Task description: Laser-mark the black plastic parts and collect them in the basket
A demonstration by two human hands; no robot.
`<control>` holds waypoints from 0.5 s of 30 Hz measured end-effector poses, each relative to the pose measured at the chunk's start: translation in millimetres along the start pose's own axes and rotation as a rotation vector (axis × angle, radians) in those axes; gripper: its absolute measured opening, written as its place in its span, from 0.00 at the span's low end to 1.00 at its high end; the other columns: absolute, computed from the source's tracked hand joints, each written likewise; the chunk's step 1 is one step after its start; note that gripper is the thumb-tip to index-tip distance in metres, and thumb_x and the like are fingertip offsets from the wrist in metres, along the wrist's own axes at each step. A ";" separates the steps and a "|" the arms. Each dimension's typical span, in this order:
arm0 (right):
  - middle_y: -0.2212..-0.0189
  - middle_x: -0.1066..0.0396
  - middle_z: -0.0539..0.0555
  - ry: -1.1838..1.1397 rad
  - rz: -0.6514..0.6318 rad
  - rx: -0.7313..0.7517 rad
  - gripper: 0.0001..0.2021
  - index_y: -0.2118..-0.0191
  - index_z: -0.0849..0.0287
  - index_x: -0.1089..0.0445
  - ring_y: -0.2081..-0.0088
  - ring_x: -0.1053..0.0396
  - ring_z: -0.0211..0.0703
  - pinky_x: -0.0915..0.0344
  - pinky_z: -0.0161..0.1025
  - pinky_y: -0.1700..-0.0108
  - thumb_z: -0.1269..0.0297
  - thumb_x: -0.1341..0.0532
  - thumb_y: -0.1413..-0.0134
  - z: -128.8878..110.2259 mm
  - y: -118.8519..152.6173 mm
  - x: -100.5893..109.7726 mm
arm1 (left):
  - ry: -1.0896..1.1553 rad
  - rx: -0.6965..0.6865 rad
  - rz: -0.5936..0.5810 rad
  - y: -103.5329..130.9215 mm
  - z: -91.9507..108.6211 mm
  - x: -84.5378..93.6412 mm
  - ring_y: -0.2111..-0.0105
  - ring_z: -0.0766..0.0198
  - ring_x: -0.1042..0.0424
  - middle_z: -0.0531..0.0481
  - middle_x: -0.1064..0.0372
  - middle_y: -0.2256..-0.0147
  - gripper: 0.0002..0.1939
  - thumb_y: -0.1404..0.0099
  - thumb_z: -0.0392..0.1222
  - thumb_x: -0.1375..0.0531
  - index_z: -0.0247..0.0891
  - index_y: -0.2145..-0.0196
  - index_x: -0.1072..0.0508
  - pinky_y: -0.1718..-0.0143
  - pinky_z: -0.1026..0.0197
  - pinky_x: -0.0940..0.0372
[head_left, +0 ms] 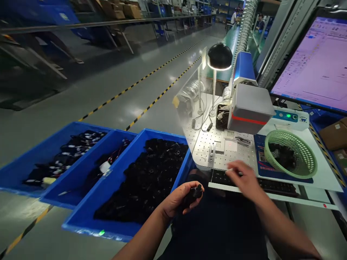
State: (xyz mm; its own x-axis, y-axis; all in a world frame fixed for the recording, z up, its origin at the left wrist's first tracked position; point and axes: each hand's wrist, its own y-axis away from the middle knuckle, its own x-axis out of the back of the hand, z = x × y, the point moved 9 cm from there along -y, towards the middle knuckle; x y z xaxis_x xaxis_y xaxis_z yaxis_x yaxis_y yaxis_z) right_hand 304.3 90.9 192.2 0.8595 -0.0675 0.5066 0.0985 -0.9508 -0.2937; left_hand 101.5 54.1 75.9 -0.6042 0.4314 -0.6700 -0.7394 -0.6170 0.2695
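Observation:
Small black plastic parts (193,193) sit in my left hand (180,198), whose fingers are wrapped round them; one short tubular end sticks up by the thumb. How many parts it holds is hidden. My right hand (245,180) is blurred by motion over the keyboard (271,186), at the front edge of the perforated metal plate (200,151). Its fingers look bent, but whether anything is between them cannot be made out. Above the plate hangs a grey machine head (251,108) with a red stripe. Small metal fixtures (213,153) are mounted on the plate.
To my left, a blue bin (124,236) holds many black parts, beside two more blue bins. A green basket (309,159) with black pieces stands at the right on a blue mat. A lit lamp (220,57), a monitor (314,65) and a control box (291,117) stand further back.

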 end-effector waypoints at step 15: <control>0.66 0.28 0.51 -0.380 -0.406 -0.054 0.09 0.62 0.55 0.22 0.68 0.32 0.38 0.35 0.35 0.67 0.56 0.33 0.44 -17.3 18.7 -93.1 | -0.022 0.135 0.075 -3.5 -19.4 -3.9 0.81 0.69 0.42 0.47 0.33 0.73 0.29 0.41 0.66 0.39 0.34 0.60 0.25 0.88 0.68 0.51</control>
State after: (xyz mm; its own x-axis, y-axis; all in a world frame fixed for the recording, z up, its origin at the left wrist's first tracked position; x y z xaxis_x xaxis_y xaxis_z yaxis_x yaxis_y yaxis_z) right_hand 217.4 74.2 153.6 0.8791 0.4118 0.2399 0.4423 -0.8925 -0.0889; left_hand 112.2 41.8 64.2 -0.6643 0.4032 -0.6294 -0.7246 -0.5541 0.4098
